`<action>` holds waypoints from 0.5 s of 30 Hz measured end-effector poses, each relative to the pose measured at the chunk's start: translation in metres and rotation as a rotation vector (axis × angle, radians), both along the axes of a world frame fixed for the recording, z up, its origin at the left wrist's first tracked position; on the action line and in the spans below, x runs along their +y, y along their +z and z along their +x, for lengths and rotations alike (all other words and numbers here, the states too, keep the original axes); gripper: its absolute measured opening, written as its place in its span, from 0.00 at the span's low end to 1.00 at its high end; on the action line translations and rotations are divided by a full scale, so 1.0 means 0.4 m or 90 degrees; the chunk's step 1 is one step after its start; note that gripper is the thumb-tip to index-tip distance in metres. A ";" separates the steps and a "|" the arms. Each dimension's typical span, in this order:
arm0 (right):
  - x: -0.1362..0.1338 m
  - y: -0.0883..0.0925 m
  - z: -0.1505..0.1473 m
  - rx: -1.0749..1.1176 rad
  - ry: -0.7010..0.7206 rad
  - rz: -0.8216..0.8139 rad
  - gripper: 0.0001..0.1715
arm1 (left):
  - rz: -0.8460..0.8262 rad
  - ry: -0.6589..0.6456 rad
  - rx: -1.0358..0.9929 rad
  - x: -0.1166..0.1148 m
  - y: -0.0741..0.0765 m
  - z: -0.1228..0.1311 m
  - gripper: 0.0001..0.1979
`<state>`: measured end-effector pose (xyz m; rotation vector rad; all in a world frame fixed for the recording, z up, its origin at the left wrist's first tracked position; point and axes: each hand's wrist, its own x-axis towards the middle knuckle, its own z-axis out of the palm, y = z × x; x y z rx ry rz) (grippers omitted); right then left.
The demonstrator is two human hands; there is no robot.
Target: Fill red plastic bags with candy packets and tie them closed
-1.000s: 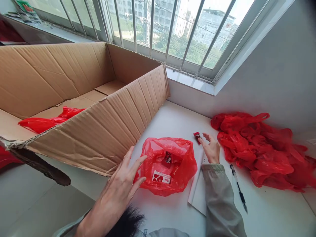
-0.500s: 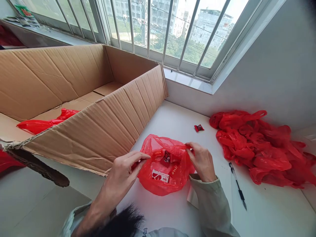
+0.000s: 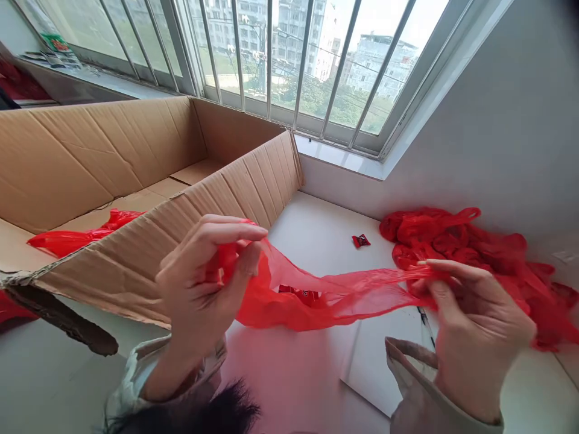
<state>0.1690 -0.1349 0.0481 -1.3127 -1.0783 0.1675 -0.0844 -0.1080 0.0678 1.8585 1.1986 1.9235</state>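
A thin red plastic bag (image 3: 289,313) hangs stretched sideways between my two hands, above the white table. My left hand (image 3: 212,271) grips one side of its mouth, fingers curled over the film beside the carton wall. On the other side, my right hand (image 3: 474,307) pinches the gathered edge between thumb and fingers. Small red packets (image 3: 301,293) show inside the bag's opening; the rest of the contents is hidden by the film. Beyond the bag, a small dark-red wrapped sweet (image 3: 360,241) lies alone on the table.
A large open cardboard box (image 3: 158,253) fills the left, with a red bag (image 3: 85,236) inside. Crumpled red plastic bags (image 3: 470,259) are heaped against the wall at right. A pen (image 3: 425,319), partly covered, and a white sheet (image 3: 380,361) lie nearer me. A barred window stands behind.
Both hands have risen and spread apart, lifting the red bag and pulling its mouth from round to long and narrow. The view has shifted slightly.
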 end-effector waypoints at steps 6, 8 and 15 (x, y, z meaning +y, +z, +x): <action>-0.003 0.022 -0.028 0.043 -0.132 0.144 0.09 | -0.092 -0.027 -0.099 0.023 0.014 0.007 0.07; -0.010 0.038 -0.041 0.041 -0.190 0.210 0.08 | -0.051 -0.004 -0.159 0.019 0.035 0.016 0.09; -0.005 0.005 0.041 -0.124 0.023 -0.076 0.09 | -0.170 -0.144 -0.022 0.024 -0.025 -0.005 0.21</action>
